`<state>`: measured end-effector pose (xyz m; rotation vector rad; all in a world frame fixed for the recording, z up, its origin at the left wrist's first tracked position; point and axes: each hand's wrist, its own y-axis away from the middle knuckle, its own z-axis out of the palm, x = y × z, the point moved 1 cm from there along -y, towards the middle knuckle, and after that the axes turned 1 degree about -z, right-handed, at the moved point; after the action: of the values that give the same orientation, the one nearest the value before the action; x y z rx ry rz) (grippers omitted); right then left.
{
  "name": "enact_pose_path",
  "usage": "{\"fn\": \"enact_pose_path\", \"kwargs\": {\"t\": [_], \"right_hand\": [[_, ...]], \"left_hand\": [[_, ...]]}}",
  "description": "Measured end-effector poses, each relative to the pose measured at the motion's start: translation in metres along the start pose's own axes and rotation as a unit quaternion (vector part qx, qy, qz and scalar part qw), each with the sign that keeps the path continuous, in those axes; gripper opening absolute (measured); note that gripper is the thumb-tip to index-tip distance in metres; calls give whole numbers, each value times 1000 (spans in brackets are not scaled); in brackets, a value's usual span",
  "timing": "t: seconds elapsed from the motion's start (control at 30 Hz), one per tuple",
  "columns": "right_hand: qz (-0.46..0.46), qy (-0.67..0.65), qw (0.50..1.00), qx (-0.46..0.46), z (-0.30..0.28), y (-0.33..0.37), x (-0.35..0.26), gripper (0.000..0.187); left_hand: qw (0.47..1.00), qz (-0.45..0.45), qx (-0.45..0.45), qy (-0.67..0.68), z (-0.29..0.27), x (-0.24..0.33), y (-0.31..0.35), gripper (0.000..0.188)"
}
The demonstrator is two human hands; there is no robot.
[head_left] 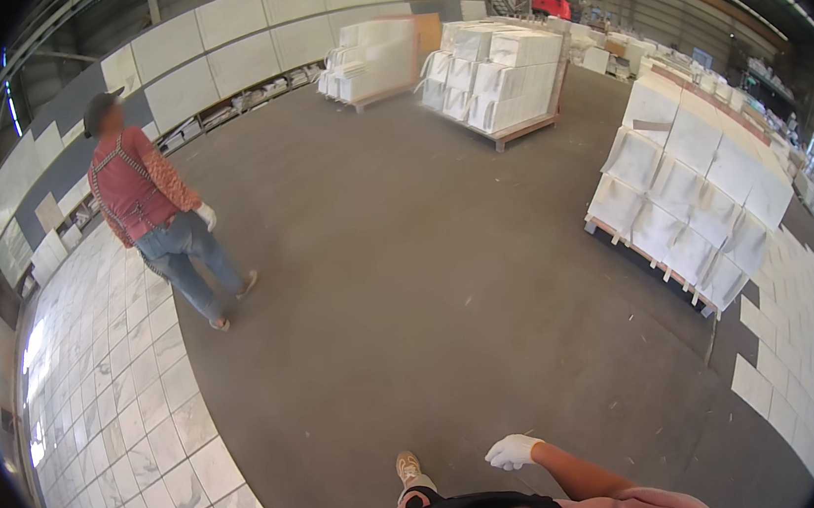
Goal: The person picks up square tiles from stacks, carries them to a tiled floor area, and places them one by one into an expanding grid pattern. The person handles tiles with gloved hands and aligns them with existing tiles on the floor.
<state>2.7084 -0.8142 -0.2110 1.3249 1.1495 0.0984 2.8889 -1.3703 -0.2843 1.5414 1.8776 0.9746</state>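
Observation:
My right hand (514, 451), in a white glove, hangs in front of my body above the grey floor (383, 306). Its fingers are curled closed, and no object shows in it. My left hand is out of view. One of my shoes (408, 467) shows on the floor, to the left of the hand. Nearest on the right stands a pallet of stacked white stone tiles (687, 185), well apart from my hand.
Marbled tiles (152, 420) lie in rows along the left. A person (136, 178) in a red top and white glove walks beside them. Two more loaded pallets, one with white blocks (507, 75), stand farther back. Pale slabs (238, 63) line the wall; more tiles (797, 332) lie right.

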Motion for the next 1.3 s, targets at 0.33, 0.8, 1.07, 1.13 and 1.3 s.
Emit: {"fn": "enact_pose_path", "kwargs": {"t": [0.33, 0.8, 1.07, 1.13, 1.3], "right_hand": [[-111, 486, 867, 27, -81, -41, 111, 19], [147, 25, 987, 57, -197, -70, 129, 19], [-37, 201, 972, 118, -540, -191, 78, 26], [30, -331, 922, 198, -643, -217, 22, 25], [-25, -216, 956, 196, -771, -268, -115, 39]], "left_hand": [[916, 268, 5, -299, -258, 68, -200, 20], [916, 323, 62, -230, -421, 282, -378, 21], [942, 212, -23, -261, -522, 397, -333, 31], [972, 192, 68, -117, -524, 408, -357, 26], [980, 104, 167, 29, -532, 438, -445, 19]]}}
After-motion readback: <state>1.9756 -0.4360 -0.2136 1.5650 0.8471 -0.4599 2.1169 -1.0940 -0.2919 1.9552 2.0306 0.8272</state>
